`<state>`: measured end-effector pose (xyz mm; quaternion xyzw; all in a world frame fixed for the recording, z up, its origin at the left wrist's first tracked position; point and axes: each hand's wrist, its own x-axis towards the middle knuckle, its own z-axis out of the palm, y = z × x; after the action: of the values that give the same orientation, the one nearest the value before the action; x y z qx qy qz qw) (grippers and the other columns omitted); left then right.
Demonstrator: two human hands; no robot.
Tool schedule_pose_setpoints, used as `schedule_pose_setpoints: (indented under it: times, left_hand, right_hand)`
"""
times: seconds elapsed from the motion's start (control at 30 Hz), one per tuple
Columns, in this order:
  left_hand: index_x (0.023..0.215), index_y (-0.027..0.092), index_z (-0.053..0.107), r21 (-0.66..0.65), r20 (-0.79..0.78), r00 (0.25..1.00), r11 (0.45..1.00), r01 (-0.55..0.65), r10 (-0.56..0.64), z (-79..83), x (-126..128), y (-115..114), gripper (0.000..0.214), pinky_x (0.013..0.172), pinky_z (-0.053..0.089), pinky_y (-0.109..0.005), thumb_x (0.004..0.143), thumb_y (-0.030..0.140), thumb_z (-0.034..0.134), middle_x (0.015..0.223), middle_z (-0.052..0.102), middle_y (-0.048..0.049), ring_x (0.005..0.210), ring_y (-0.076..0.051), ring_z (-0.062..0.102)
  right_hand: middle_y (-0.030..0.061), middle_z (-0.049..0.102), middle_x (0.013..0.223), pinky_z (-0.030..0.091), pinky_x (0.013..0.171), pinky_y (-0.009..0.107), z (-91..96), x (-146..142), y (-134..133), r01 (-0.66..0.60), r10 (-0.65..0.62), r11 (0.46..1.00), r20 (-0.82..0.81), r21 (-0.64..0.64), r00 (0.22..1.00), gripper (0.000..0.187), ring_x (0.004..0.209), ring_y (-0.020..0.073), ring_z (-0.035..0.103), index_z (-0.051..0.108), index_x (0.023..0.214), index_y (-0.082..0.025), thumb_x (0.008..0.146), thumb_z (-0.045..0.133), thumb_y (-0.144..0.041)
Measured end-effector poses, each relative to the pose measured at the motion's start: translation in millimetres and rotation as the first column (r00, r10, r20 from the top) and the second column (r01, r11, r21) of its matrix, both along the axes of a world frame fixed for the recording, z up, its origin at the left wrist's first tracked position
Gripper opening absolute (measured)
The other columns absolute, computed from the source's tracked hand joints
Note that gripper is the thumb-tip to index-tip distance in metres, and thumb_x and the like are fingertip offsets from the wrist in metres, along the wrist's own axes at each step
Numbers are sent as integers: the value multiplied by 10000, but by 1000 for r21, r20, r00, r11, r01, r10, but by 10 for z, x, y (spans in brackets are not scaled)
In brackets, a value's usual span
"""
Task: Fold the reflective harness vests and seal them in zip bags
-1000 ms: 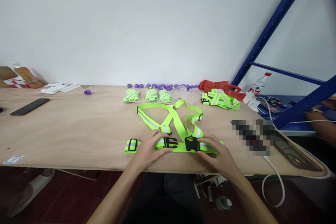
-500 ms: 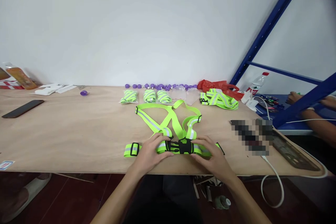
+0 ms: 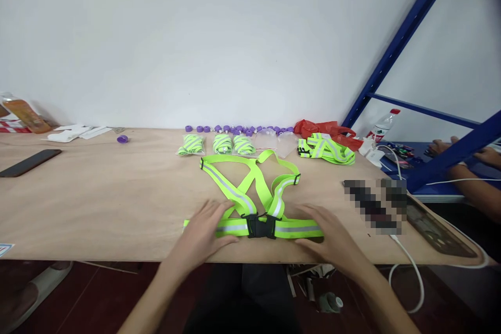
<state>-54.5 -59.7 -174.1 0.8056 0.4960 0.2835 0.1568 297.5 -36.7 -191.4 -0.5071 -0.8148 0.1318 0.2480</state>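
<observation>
A neon-yellow reflective vest [image 3: 243, 195] made of elastic straps with silver stripes lies spread on the table in front of me. Its black side-release buckle [image 3: 261, 226] is joined at the middle of the waist strap. My left hand [image 3: 205, 229] rests over the left part of that strap, thumb and fingers apart and gripping nothing. On the other side, my right hand [image 3: 326, 229] is at the strap's right end, also open with its thumb spread from the fingers. Both hands hide the strap's outer ends.
Behind the vest sit several bagged straps [image 3: 222, 144], purple caps [image 3: 238, 129] and a red plastic bag [image 3: 324, 128]. Another reflective vest [image 3: 326, 148] lies bunched at the back right. A phone [image 3: 31, 162] is at left; a cable [image 3: 409, 255] hangs at right. Another person's arm [image 3: 475, 182] is beyond the blue frame.
The two buckle halves, apart before, are now pushed together. My hands have let go of the buckle and moved outward along the waist strap.
</observation>
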Motion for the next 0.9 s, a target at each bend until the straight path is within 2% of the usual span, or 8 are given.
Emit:
schedule_pose_setpoints:
  times: [0.13,0.23,0.4,0.5,0.63,0.77,0.83,0.9]
  left_hand:
    - [1295,361,662,-128,72,997,991,36,-27,7,-556,-99,508,1103,423,-452,800,374,775,1357,646,-58,1252,-330,577]
    - [1263,374,695,-204,205,979,978,51,-8,-24,-737,-155,490,1086,453,-401,785,312,783,1359,644,-55,1252,-317,584]
    - [1323,387,649,-81,120,993,996,22,-12,11,-697,-192,552,1006,521,-358,794,285,769,1318,672,-57,1190,-288,635]
    - [1249,348,712,-30,275,961,999,-30,37,36,-664,-148,530,945,558,-359,737,260,817,1185,740,-60,1072,-296,692]
    - [1125,269,782,-227,551,809,970,-91,205,21,-640,-63,463,863,587,-352,669,265,861,1101,768,-72,1010,-314,708]
    - [1103,239,792,-341,637,707,935,-99,307,4,-614,-15,427,669,592,-305,690,335,844,1001,777,-75,860,-289,721]
    - [1102,239,792,-332,612,728,936,-117,308,24,-629,-9,422,691,589,-304,694,334,842,1014,775,-75,885,-292,714]
    - [1078,245,800,-311,552,782,942,-127,288,58,-672,-21,407,775,585,-313,680,312,854,1048,771,-73,960,-304,702]
  right_hand:
    - [91,643,1357,472,1072,504,-14,460,-76,43,-56,984,-69,-173,996,508,1263,330,585,647,1292,-271,809,715,-413]
    - [88,684,1301,486,1068,475,-16,550,-103,54,-101,965,-173,-255,980,475,1223,325,620,703,1218,-253,804,721,-487]
    - [105,727,1211,534,1003,447,-63,490,-12,63,-151,970,-380,-235,912,519,1163,331,655,751,1139,-236,768,726,-598]
    - [105,736,1186,545,976,417,-137,457,91,99,-175,980,-502,-174,847,489,1144,316,664,764,1108,-234,796,692,-603]
    - [117,726,1208,571,899,406,-219,392,199,178,-258,966,-689,-187,677,513,1111,319,671,771,1078,-232,762,710,-632]
    - [122,723,1197,602,777,397,-215,342,230,106,-283,957,-798,-269,531,518,927,284,716,771,1085,-238,772,698,-645]
    - [122,732,1148,604,725,400,-166,352,227,88,-274,958,-780,-273,562,546,835,264,714,770,1103,-235,791,664,-671]
    - [123,732,1107,597,729,398,-89,392,210,92,-241,966,-704,-243,668,557,853,272,706,783,1079,-228,772,680,-681]
